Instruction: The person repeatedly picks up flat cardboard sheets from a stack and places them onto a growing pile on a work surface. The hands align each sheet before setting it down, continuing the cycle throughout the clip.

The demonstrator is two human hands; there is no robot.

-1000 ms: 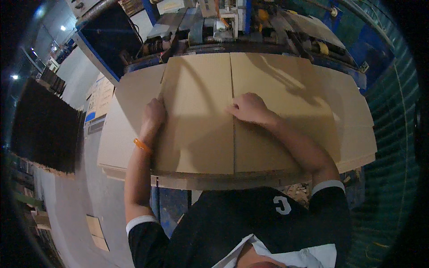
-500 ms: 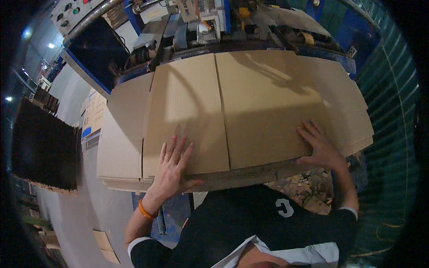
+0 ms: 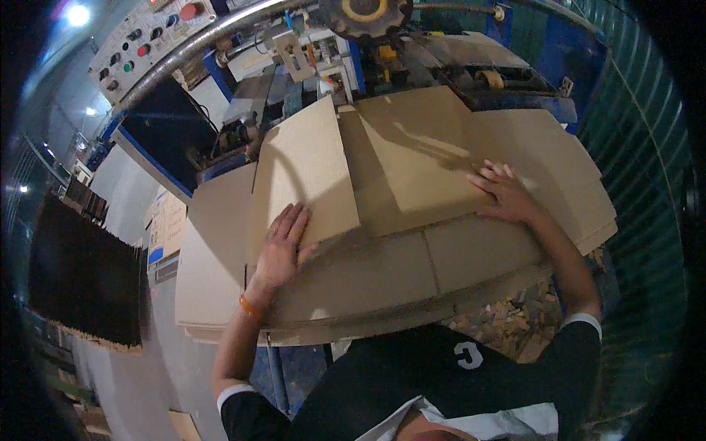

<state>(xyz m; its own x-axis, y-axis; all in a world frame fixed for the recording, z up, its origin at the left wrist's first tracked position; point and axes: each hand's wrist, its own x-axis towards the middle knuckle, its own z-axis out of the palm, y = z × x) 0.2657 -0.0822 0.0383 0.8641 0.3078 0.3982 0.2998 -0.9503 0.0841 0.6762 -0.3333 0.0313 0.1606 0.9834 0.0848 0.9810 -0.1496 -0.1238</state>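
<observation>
While the left hand (image 3: 281, 253) lies on one cardboard panel (image 3: 312, 173) at centre frame, the right hand (image 3: 506, 197) touches a second panel (image 3: 419, 173) to its right, fingers extended on both. One dark wheel (image 3: 365, 10) shows at upper centre.

A broad stack of flat cardboard (image 3: 368, 275) carries two cardboard panels (image 3: 312, 169) on top

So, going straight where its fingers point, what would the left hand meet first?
Beyond the cardboard beneath it, the left hand would probably meet the machine first; exact depth is unclear.
</observation>
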